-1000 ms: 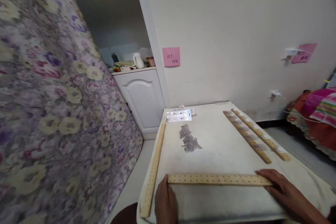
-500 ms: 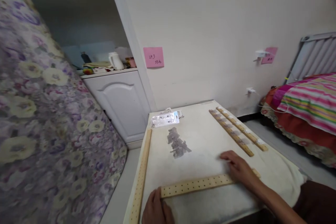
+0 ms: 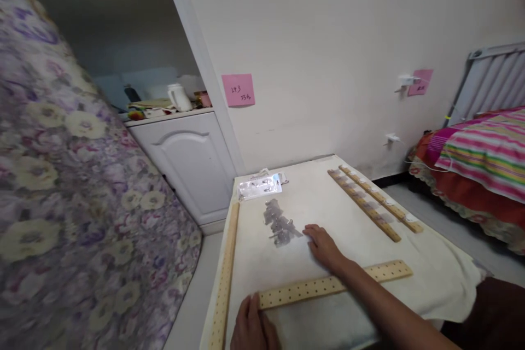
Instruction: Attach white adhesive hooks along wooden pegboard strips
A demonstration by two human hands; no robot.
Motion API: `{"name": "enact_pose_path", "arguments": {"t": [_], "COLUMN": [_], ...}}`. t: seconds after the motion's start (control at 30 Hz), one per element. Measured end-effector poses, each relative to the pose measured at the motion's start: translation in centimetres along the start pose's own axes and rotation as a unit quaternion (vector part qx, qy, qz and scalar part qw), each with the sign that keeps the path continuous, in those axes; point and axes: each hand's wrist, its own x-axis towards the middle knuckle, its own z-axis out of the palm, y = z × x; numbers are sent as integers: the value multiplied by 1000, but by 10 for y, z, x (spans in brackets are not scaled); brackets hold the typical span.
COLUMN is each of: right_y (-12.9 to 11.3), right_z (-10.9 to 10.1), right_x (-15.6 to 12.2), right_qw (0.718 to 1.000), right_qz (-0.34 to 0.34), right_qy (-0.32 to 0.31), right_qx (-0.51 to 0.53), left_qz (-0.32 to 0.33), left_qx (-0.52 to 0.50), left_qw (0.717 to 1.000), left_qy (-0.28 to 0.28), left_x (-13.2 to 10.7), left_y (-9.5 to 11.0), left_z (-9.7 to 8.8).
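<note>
A pale wooden strip (image 3: 303, 291) with rows of small holes lies across the near part of the cloth-covered table. My left hand (image 3: 252, 325) grips its left end, the thumb partly hidden below. My right hand (image 3: 324, 246) reaches over the strip with fingers stretched out, its fingertips at the right edge of a pile of small grey, see-through packets (image 3: 281, 224). My right forearm covers part of the strip. Whether the fingertips touch a packet is hard to make out.
Another holed strip (image 3: 227, 268) runs along the table's left edge. Two strips with clear pieces on them, an inner one (image 3: 365, 205) and an outer one (image 3: 383, 199), lie at the right. A clear blister pack (image 3: 259, 187) sits at the back left. A floral curtain (image 3: 82, 175) hangs left.
My right hand has moved left and forward from above the strip's right part to the packet pile. My left hand stays at the strip's left end. The view has shifted slightly.
</note>
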Motion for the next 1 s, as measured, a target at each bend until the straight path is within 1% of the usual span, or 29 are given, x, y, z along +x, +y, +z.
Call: {"name": "enact_pose_path", "arguments": {"t": [0.07,0.13,0.23,0.3,0.37,0.47,0.6,0.7,0.83,0.9,1.0], "right_y": [2,0,-7,-12,-15,-12,-2,1,2,0,-4], "right_z": [2,3,5,7,11,13,9,5,2,0,-2], "right_x": [-1,1,8,14,20,25,24,21,17,13,6], "right_qw": [1000,998,996,996,994,990,981,968,950,945,944], "right_qz": [3,27,63,75,86,98,115,134,146,150,153], "right_qy": [25,43,41,36,45,67,82,79,49,38,40], "right_qx": [17,36,45,43,52,82,130,195,270,287,291], "left_qz": [3,5,7,6,5,1,-8,-2,-1,-11,-20], "left_qx": [-4,-7,3,8,6,0,0,4,8,8,3], "left_qw": [1000,1000,1000,1000,1000,1000,1000,1000,1000,1000,999], "left_qy": [1,-2,12,18,18,22,29,21,-8,-19,-25], "left_x": [0,-1,-2,-3,-4,-5,-6,-6,-3,-3,-2], "left_y": [2,3,3,4,4,5,7,7,11,14,18], "left_z": [-1,-2,-2,-2,-2,-2,-2,-5,-13,-17,-22]}}
